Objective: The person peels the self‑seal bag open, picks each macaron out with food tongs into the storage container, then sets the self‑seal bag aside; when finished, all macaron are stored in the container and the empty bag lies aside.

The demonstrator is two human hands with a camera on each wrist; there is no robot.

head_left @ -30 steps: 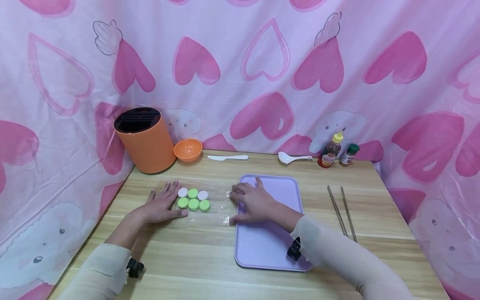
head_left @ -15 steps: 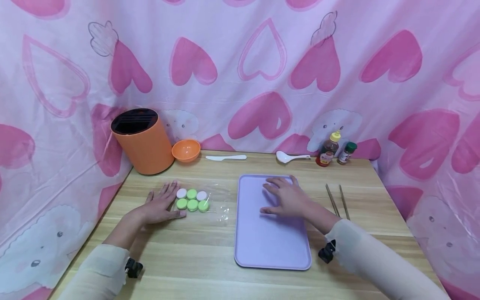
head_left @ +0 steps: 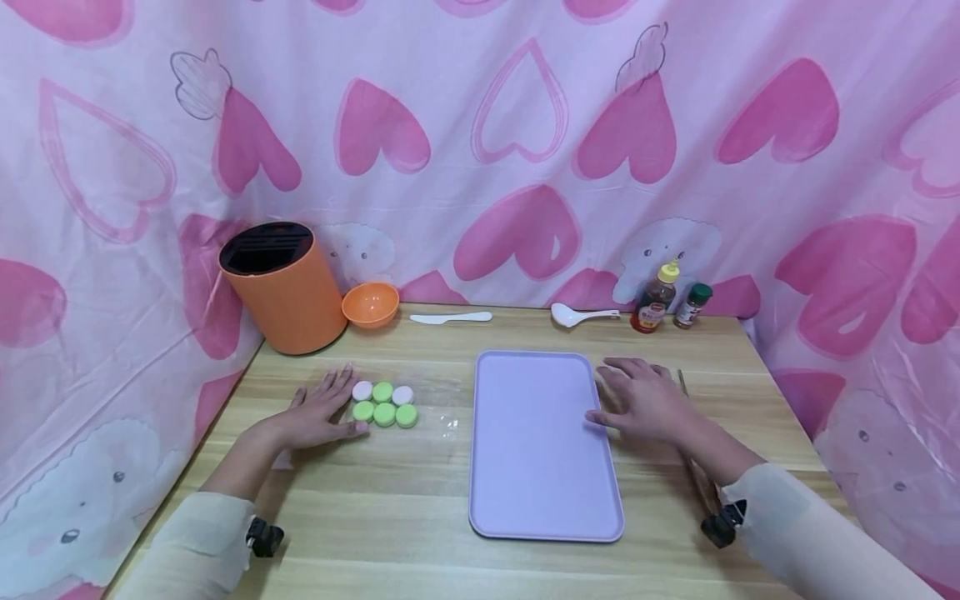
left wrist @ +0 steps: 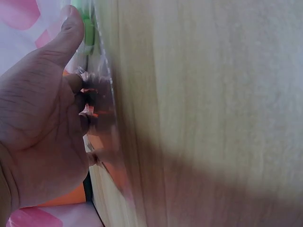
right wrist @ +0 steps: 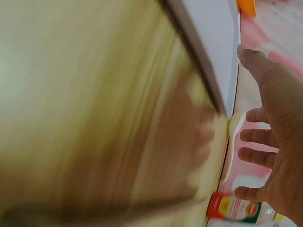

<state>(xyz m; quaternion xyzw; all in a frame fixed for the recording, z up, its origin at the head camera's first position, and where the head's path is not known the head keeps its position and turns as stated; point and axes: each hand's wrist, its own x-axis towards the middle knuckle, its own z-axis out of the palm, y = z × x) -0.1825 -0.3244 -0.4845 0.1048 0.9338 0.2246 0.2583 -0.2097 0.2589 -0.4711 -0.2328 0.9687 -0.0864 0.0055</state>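
Left hand: flat on the table, fingers straight and spread — thumb tip touching the clear packet of green and white discs, gripping nothing.
Right hand: spread, fingers relaxed, holding nothing — resting just right of the purple tray, over the chopsticks.
Packet: left of the tray, near it.

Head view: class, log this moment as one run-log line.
left hand: flat beside bagged discs | right hand: open, over chopsticks, right of tray
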